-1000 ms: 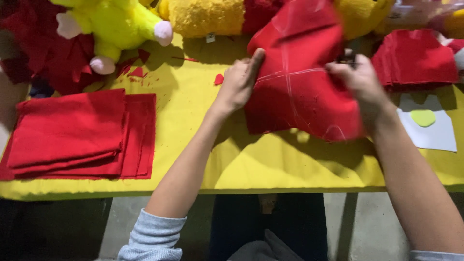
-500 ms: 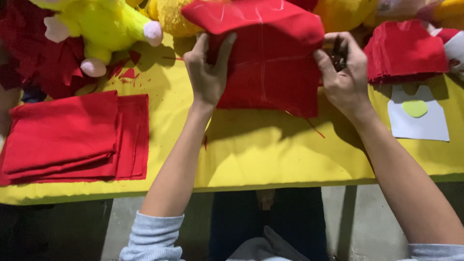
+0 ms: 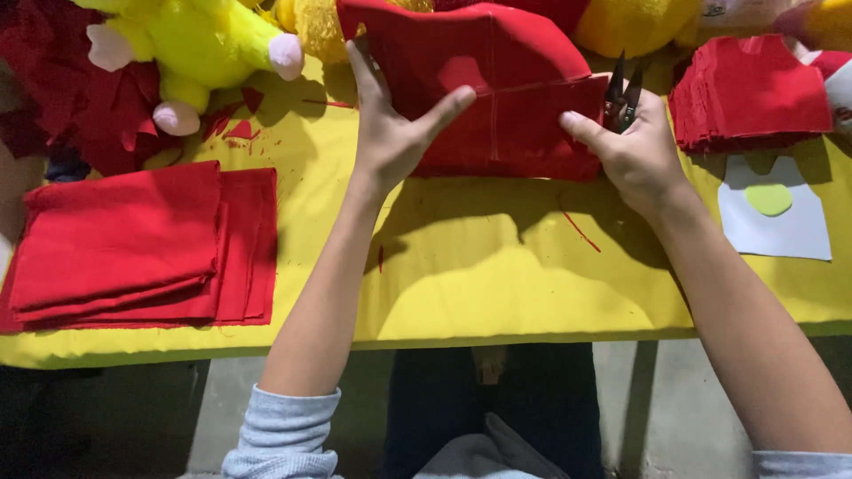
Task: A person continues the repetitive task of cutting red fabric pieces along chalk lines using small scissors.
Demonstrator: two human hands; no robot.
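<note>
A folded piece of red cloth (image 3: 510, 98) with faint chalk lines lies on the yellow table (image 3: 461, 275), far centre. My left hand (image 3: 390, 124) presses its left part, fingers spread and thumb across the cloth. My right hand (image 3: 630, 146) grips the cloth's right edge with the thumb. The same hand also holds small dark snips (image 3: 623, 93), blades pointing up away from me.
A stack of folded red cloth (image 3: 133, 248) lies at the left. Cut red pieces (image 3: 754, 98) are piled at the far right above a white paper with a green shape (image 3: 772, 213). Yellow plush toys (image 3: 195, 44) and red scraps (image 3: 53, 98) line the far edge.
The red cloth has been lowered and folded flatter onto the table. Both hands have moved down with it, the left one now spread on top.
</note>
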